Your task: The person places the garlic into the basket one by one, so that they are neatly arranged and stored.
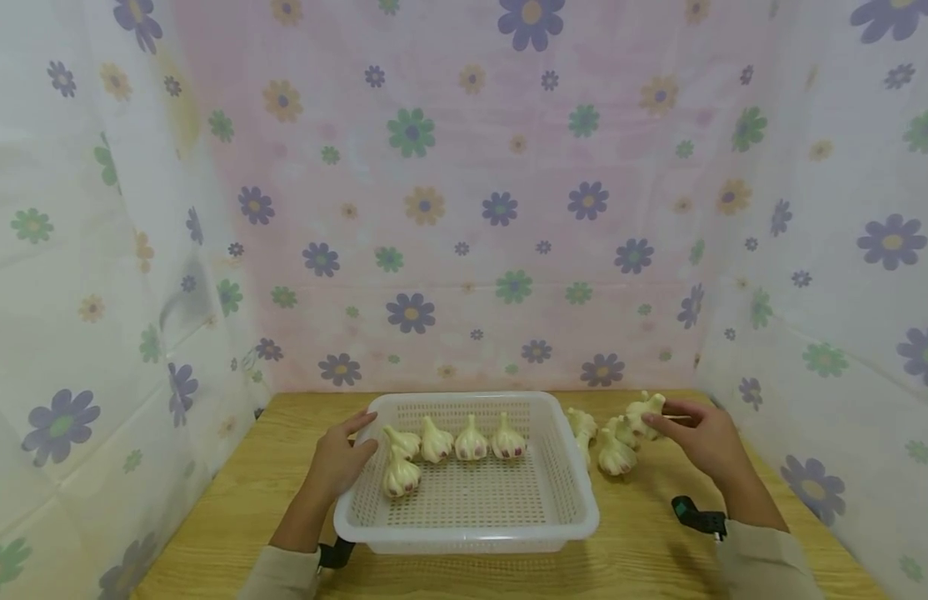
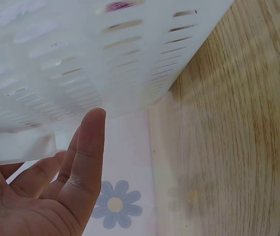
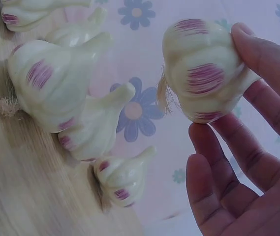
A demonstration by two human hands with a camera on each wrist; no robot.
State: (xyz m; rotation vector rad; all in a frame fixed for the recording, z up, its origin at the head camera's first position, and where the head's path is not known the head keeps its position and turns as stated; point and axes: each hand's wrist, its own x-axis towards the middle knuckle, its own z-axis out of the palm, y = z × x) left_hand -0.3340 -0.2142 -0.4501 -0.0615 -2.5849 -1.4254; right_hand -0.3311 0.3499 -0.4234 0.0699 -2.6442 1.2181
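My right hand [image 1: 700, 436] pinches a garlic bulb [image 3: 201, 71] by its neck end, thumb on one side and fingertips on the other; purple streaks and root hairs show. It is raised beside several more garlic bulbs [image 3: 51, 83] lying on the table at the basket's right. At the left side of the white plastic basket [image 1: 464, 533], my left hand [image 1: 338, 457] rests at the rim with extended fingers, and one fingertip lies against the slotted outer wall in the left wrist view. Inside the basket, several garlic bulbs [image 1: 471, 442] stand in a row, with one in front at the left.
The wooden table [image 1: 636, 550] carries the basket at its middle. Flower-printed curtains [image 1: 464, 333] close off the back and both sides. Dark wrist-camera mounts [image 1: 700, 518] hang under both wrists near the table.
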